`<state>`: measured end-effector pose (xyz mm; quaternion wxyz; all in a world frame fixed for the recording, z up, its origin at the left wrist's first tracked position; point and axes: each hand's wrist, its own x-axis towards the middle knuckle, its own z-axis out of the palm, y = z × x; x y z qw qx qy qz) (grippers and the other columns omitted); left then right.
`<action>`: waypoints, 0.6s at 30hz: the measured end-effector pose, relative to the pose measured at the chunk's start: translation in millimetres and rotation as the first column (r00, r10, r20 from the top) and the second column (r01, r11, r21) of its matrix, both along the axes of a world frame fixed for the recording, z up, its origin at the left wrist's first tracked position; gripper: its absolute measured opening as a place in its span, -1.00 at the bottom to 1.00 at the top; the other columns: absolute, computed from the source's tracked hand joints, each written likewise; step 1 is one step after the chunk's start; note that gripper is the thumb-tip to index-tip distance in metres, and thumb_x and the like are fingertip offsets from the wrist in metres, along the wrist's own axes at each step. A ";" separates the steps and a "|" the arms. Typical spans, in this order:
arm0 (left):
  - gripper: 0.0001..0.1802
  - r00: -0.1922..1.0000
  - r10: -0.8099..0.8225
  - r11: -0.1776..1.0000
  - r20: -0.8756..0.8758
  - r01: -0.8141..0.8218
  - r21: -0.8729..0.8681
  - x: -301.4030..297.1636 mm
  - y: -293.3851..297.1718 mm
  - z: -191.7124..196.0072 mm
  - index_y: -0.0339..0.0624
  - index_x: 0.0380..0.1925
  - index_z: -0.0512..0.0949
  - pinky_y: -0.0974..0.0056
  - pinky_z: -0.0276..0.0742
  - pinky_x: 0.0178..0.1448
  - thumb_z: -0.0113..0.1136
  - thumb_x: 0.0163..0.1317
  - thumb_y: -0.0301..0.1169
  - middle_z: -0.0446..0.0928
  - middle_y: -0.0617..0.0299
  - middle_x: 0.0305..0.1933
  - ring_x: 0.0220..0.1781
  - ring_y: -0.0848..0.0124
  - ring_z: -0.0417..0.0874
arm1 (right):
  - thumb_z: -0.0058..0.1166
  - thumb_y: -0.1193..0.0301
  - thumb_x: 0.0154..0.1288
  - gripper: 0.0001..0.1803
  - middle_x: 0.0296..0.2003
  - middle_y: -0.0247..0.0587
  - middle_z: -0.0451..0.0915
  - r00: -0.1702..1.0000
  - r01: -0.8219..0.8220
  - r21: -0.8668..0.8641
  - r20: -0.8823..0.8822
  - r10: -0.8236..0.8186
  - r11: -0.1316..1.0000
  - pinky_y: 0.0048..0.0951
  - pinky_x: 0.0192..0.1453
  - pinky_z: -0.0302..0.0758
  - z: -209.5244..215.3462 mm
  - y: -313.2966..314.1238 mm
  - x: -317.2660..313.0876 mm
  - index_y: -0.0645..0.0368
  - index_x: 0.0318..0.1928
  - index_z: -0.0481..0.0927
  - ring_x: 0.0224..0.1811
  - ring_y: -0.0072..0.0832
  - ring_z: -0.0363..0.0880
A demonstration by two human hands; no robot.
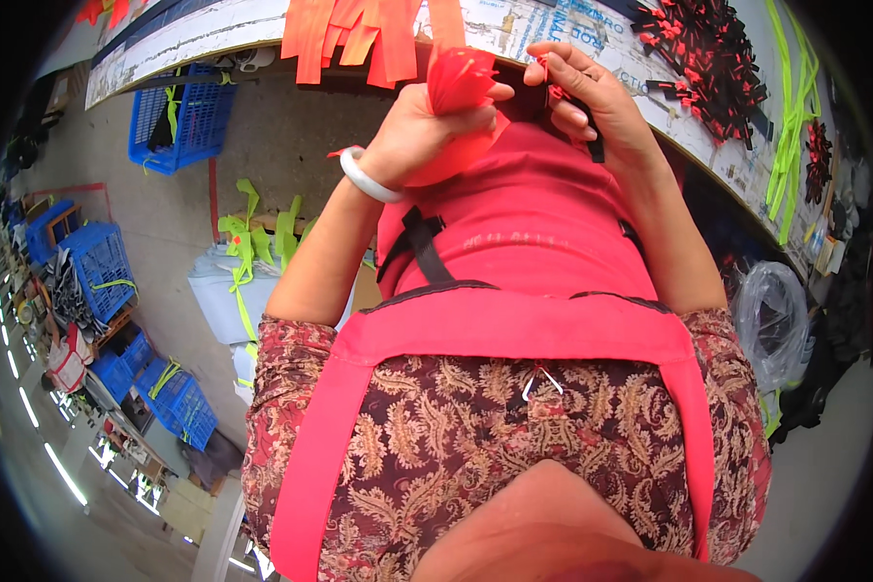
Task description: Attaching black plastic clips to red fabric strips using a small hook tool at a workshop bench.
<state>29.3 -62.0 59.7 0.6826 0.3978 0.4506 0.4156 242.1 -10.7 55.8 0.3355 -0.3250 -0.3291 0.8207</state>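
Note:
My left hand [427, 126], with a white bangle [364, 179] on its wrist, is closed around a bunch of orange-red strap pieces [461, 78] whose ends fan out above the fist. My right hand [587, 97] is just to the right of it, at the table edge. Its thumb and fingers pinch a small red and black piece [551, 85]. Both hands are held above my red apron [524, 223]. The two hands nearly touch.
The paper-covered table [514, 29] carries hanging orange strips [359, 39], a pile of black and red pieces [708, 58] and neon green straps [791, 116]. Blue crates [179, 116] stand on the floor at left, near a white bin with green straps [233, 281]. A clear plastic bag [771, 320] is at right.

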 end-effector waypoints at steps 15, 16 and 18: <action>-0.82 0.998 0.034 0.999 0.060 -0.034 -0.002 -6.9 -0.2 -6.2 -0.40 -0.24 0.61 0.37 0.58 -0.07 0.26 0.17 -0.53 0.64 0.13 -0.33 -0.22 0.41 0.67 | 0.07 0.44 0.35 -0.82 -0.34 -0.29 0.65 0.900 -0.097 0.627 0.387 -0.201 0.773 -0.64 -0.20 0.50 2.8 -22.8 -21.1 0.30 -0.15 0.60 -0.34 -0.64 0.57; -0.80 1.000 0.015 1.000 0.012 -0.015 0.028 -8.3 -0.3 -9.4 -0.38 -0.21 0.61 0.40 0.55 -0.07 0.26 0.18 -0.51 0.64 0.15 -0.30 -0.21 0.44 0.66 | 0.06 0.47 0.34 -0.83 -0.37 -0.29 0.64 0.878 -0.113 0.717 0.396 -0.269 0.687 -0.61 -0.10 0.51 2.5 -24.7 -23.5 0.32 -0.15 0.61 -0.27 -0.61 0.60; -0.78 0.999 0.000 0.998 -0.034 0.002 0.056 -8.9 -1.3 -11.2 -0.35 -0.17 0.61 0.43 0.53 -0.07 0.25 0.19 -0.49 0.65 0.18 -0.26 -0.20 0.47 0.64 | 0.10 0.46 0.32 -0.84 -0.37 -0.30 0.64 0.872 -0.105 0.708 0.403 -0.278 0.699 -0.62 -0.15 0.51 1.4 -28.1 -26.6 0.30 -0.18 0.61 -0.30 -0.63 0.59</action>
